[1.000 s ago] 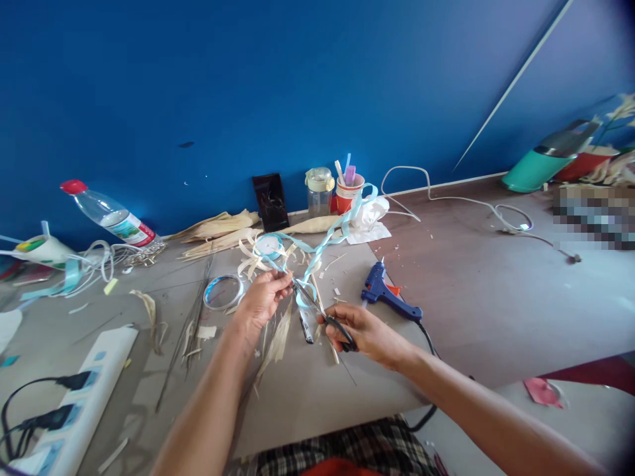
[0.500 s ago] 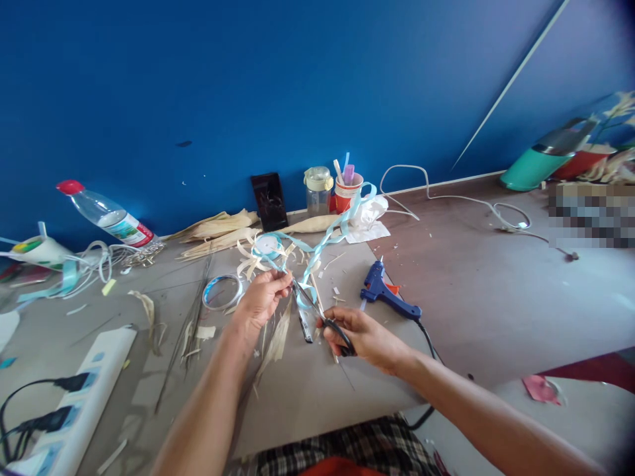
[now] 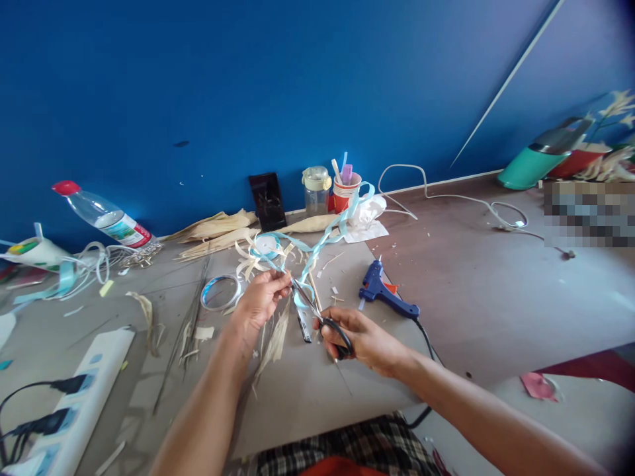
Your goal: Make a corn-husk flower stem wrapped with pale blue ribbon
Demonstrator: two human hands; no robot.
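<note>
My left hand [image 3: 260, 299] is closed in a pinch on a light blue ribbon [image 3: 327, 235], which curls up and away toward a red paper cup [image 3: 344, 192]. My right hand [image 3: 358, 338] grips black-handled scissors [image 3: 322, 317], their blades pointing at the ribbon just beside my left fingers. A ribbon spool [image 3: 268, 246] lies just behind my left hand. Pale dried husk strips [image 3: 275, 338] lie under both hands on the grey board [image 3: 297, 390].
A blue glue gun [image 3: 387, 297] lies right of my right hand, its cord trailing toward me. A tape ring [image 3: 221, 291], thin wires [image 3: 186, 327], a power strip [image 3: 74, 403], a water bottle [image 3: 106, 217], a phone [image 3: 268, 200] and a jar [image 3: 316, 190] surround the board.
Both hands have drifted slightly toward me and left with the scissors and ribbon; the grips are unchanged.
</note>
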